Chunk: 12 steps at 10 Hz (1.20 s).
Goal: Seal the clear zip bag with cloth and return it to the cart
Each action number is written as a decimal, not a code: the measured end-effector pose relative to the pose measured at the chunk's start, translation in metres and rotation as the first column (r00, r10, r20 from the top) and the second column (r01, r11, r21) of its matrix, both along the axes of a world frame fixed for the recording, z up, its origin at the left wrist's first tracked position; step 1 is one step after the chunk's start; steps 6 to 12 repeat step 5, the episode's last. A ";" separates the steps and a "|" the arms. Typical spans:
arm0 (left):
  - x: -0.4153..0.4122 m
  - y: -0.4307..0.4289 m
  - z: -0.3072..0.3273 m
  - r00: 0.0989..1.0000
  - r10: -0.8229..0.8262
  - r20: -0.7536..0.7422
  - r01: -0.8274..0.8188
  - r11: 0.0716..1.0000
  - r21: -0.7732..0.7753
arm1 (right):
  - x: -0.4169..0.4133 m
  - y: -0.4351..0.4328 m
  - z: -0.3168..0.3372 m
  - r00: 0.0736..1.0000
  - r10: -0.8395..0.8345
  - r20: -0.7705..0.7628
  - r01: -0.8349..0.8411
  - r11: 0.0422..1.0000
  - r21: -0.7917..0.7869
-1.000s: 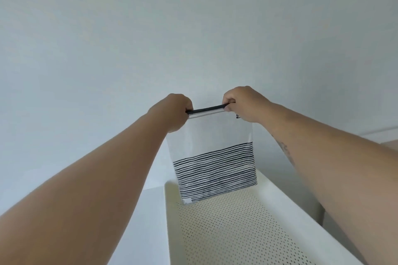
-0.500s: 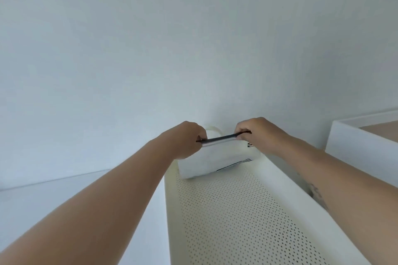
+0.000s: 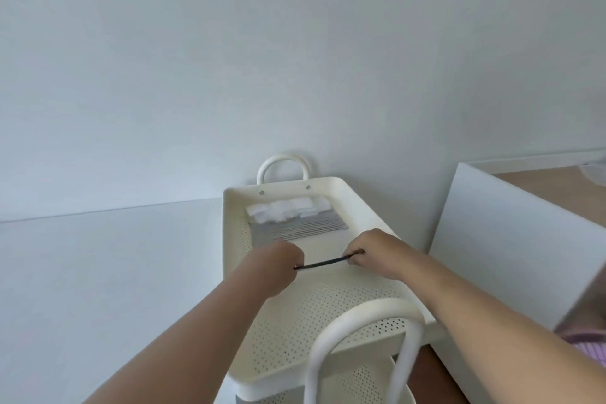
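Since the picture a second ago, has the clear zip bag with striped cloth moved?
Yes. The clear zip bag went from upright to lying flat on the cream perforated cart tray, both hands at its black zip strip.

Cart tray [image 3: 357,207]: cream, fine dot-perforated floor. Handles [image 3: 283,162] same cream. Bag [image 3: 323,244]: clear, black zip strip [image 3: 323,263]. Cloth [image 3: 308,223] inside: white with thin dark grey/black stripes. Wall [image 3: 295,59] pale grey-white. Box [image 3: 511,223] at right is white, tan inside.

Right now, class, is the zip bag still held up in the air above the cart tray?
No: the zip bag lies flat on the cart tray, both hands gripping its dark zip strip.
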<state>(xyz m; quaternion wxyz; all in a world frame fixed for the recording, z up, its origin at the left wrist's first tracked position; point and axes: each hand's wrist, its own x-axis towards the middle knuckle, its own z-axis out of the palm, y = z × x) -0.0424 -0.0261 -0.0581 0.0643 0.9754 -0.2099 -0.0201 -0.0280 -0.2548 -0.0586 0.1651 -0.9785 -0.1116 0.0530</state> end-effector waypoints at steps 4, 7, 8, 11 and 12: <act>-0.025 0.003 -0.016 0.997 0.062 -0.053 -0.054 0.989 0.140 | -0.017 0.004 -0.023 0.995 0.093 -0.020 -0.094 0.995 -0.033; -0.033 0.005 -0.010 0.997 0.060 -0.056 -0.054 0.994 0.096 | -0.015 0.005 -0.019 0.996 0.076 -0.034 -0.076 0.997 0.014; -0.033 0.005 -0.010 0.997 0.060 -0.056 -0.054 0.994 0.096 | -0.015 0.005 -0.019 0.996 0.076 -0.034 -0.076 0.997 0.014; -0.033 0.005 -0.010 0.997 0.060 -0.056 -0.054 0.994 0.096 | -0.015 0.005 -0.019 0.996 0.076 -0.034 -0.076 0.997 0.014; -0.033 0.005 -0.010 0.997 0.060 -0.056 -0.054 0.994 0.096 | -0.015 0.005 -0.019 0.996 0.076 -0.034 -0.076 0.997 0.014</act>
